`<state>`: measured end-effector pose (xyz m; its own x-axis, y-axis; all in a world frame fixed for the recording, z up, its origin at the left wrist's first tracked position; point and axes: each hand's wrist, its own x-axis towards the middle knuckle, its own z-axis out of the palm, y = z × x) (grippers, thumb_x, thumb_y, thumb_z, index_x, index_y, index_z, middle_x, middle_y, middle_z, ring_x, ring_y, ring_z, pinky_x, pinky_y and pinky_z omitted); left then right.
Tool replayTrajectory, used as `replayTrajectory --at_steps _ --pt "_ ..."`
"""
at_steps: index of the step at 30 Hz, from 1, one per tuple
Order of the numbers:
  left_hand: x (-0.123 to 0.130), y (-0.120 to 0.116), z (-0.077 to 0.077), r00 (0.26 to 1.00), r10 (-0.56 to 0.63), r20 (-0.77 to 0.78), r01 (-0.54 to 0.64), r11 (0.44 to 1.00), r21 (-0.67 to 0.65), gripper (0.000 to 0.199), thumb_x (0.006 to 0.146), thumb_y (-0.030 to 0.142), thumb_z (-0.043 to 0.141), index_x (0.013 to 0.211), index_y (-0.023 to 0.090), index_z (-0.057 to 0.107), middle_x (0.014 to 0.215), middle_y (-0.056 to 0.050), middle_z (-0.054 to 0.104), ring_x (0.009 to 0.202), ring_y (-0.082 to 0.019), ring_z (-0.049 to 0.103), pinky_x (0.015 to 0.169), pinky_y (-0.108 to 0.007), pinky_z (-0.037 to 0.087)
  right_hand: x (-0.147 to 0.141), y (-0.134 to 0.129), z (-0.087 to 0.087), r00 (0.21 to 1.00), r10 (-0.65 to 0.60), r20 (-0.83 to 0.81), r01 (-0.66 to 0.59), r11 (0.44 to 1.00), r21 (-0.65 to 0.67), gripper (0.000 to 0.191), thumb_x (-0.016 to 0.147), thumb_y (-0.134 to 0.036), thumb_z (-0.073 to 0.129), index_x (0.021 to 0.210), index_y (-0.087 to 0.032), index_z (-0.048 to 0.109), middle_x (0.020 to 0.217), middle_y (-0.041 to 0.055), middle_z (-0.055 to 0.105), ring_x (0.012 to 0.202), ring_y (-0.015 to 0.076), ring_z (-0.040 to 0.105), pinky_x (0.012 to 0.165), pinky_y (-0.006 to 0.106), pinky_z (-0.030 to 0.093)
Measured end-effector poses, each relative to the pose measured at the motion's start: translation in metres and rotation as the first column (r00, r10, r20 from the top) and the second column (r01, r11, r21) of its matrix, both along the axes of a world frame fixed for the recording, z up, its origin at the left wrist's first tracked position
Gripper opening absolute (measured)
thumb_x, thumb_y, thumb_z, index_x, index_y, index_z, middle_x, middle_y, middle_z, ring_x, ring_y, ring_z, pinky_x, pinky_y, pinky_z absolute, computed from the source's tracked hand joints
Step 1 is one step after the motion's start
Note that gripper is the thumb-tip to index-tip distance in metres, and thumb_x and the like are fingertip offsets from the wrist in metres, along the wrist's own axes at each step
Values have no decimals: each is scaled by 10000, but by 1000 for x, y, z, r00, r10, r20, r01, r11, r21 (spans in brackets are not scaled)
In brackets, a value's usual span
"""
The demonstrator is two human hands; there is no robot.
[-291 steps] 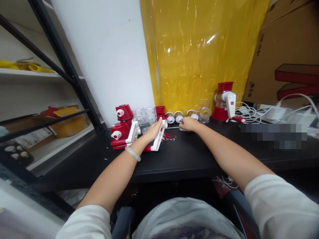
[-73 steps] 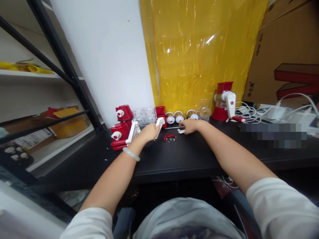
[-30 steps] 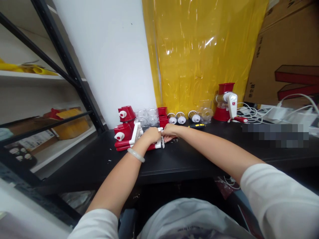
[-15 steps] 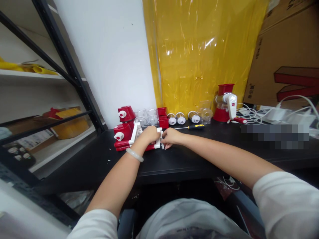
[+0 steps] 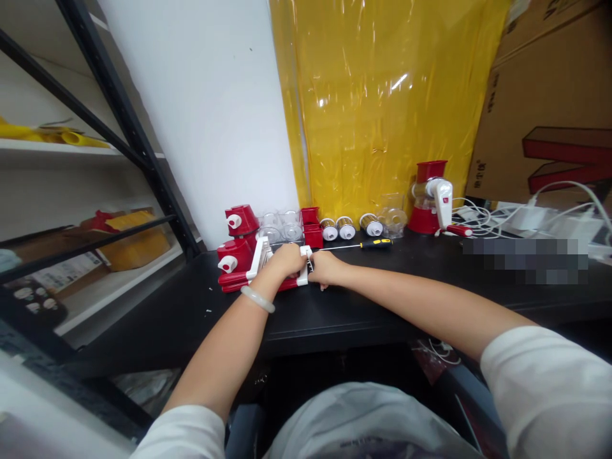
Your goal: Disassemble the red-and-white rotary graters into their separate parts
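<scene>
My left hand is closed over the white arm of a crank handle lying on the black table. My right hand meets it from the right, its fingers curled against the arm's white end; whatever small part they pinch is mostly covered. Beside my left hand lie another white crank arm and red handle grips. Just behind my right hand, a yellow-and-black screwdriver rests on the tabletop.
Red grater bases are stacked at left, near clear plastic parts and red hoppers. Several grater drums line the back. An assembled red rotary grater stands right, beside white cables and chargers. Shelving borders the left.
My right-hand fingers have curled in more tightly, and the white piece seen between them before is now mostly hidden. My left hand stays in nearly the same place.
</scene>
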<state>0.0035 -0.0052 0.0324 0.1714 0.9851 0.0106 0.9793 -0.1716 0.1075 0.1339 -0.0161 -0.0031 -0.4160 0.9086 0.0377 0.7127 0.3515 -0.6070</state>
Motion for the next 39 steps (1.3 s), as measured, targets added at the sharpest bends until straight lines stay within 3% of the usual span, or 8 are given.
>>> replayTrajectory --at_steps 3,7,11,16,21,27,39 --pt "0 1 0 1000 8 -24 -7 1000 21 389 905 334 469 825 71 744 709 -180 739 640 -214 717 650 -253 509 -3 2 -5 999 33 -37 -33 999 -5 311 721 -81 658 1031 -80 638 545 45 686 582 218 729 508 205 533" --pt "0 4 0 998 5 -56 0 996 86 389 896 331 474 835 56 743 762 -218 741 797 -271 733 732 -295 508 -2 7 -11 971 43 -233 -75 989 -131 389 759 -70 635 1145 -98 597 576 2 687 573 180 716 504 200 537" --pt "-1 3 0 999 -8 -39 10 999 47 420 900 362 453 776 81 739 665 -169 726 649 -223 715 654 -263 506 5 8 -7 951 44 -307 -103 979 -178 409 758 -84 680 1160 -96 605 574 -28 661 541 135 682 485 172 490" --pt "-1 1 0 999 -30 -16 30 999 10 436 897 369 436 729 93 729 614 -140 712 542 -191 680 612 -248 510 12 4 -3 988 134 -71 -138 989 -47 508 680 -295 828 1119 -110 651 694 6 709 563 140 673 562 209 492" --pt "-2 1 0 998 -52 -27 52 998 24 415 877 351 445 734 86 732 617 -146 713 567 -207 687 668 -275 523 10 1 -7 973 95 208 -145 960 240 504 697 -496 780 1059 -151 721 979 114 752 902 273 708 711 285 505" --pt "-2 -1 0 998 -67 -18 67 997 31 435 878 392 442 724 105 729 590 -122 699 541 -200 671 640 -267 513 11 -1 -6 934 79 349 -161 964 213 503 795 -579 656 1056 -158 746 1031 132 751 912 283 707 736 308 498" --pt "-3 2 -3 995 -67 -76 75 992 104 329 789 394 573 812 123 758 684 -133 726 692 -238 703 637 -270 487 13 3 -6 924 111 366 -211 947 244 454 859 -534 629 1111 -170 729 1144 141 728 1034 301 684 796 310 490"
